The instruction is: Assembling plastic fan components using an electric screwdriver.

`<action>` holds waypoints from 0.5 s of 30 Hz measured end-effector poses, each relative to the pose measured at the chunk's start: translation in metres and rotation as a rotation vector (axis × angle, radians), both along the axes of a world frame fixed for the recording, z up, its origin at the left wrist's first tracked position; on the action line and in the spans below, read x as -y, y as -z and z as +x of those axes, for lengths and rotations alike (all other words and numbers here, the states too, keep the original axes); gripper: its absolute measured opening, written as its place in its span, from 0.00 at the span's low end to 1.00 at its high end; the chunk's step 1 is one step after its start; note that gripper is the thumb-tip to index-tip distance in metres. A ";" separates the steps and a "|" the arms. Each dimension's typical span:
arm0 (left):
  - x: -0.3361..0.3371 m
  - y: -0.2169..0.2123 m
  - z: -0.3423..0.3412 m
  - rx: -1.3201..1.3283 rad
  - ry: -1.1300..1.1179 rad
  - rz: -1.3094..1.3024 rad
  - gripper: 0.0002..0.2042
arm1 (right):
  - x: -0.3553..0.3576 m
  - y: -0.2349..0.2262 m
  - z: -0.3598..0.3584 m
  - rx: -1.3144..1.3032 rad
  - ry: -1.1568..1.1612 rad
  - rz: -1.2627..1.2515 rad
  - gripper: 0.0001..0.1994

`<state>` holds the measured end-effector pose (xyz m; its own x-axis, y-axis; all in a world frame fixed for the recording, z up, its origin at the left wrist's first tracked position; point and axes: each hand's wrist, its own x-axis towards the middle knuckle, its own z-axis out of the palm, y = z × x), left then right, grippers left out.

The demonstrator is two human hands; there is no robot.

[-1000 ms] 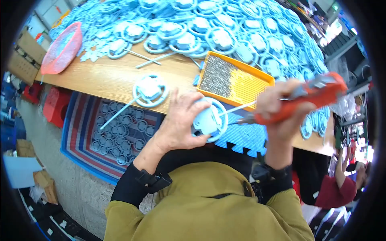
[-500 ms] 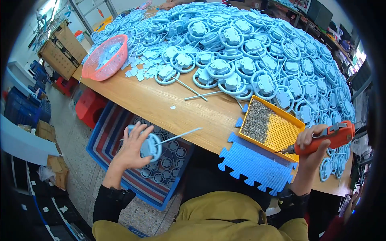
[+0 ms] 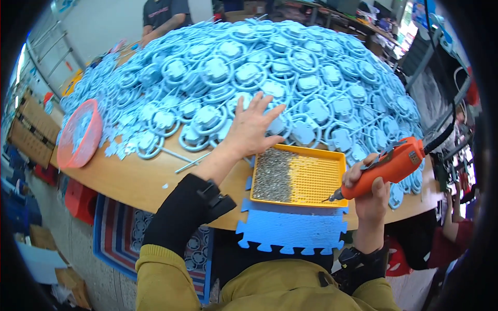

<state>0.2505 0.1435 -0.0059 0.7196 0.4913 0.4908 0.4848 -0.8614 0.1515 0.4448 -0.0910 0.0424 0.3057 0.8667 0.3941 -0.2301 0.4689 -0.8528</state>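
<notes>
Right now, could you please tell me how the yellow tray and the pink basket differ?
The yellow tray is rectangular and shallow, while the pink basket is rounded and deeper. The yellow tray holds small metal pieces in its left part; the pink basket holds light-blue pieces. Both are open-topped.

A pale wall (image 3: pixel 122 18) fills eleven o'clock, a metal frame (image 3: pixel 54 36) ten. Bright light (image 3: pixel 406 23) glares at two. Grey floor (image 3: pixel 108 269) shows at eight.
</notes>
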 end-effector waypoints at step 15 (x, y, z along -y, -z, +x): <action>-0.010 0.018 0.054 -0.181 -0.011 0.067 0.35 | 0.011 0.006 0.049 -0.075 0.053 -0.052 0.29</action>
<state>0.3042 0.1533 -0.0237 0.7940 0.4699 0.3858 0.5080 -0.8613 0.0035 0.4943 -0.1024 0.0368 0.3789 0.8672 0.3232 -0.2699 0.4376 -0.8577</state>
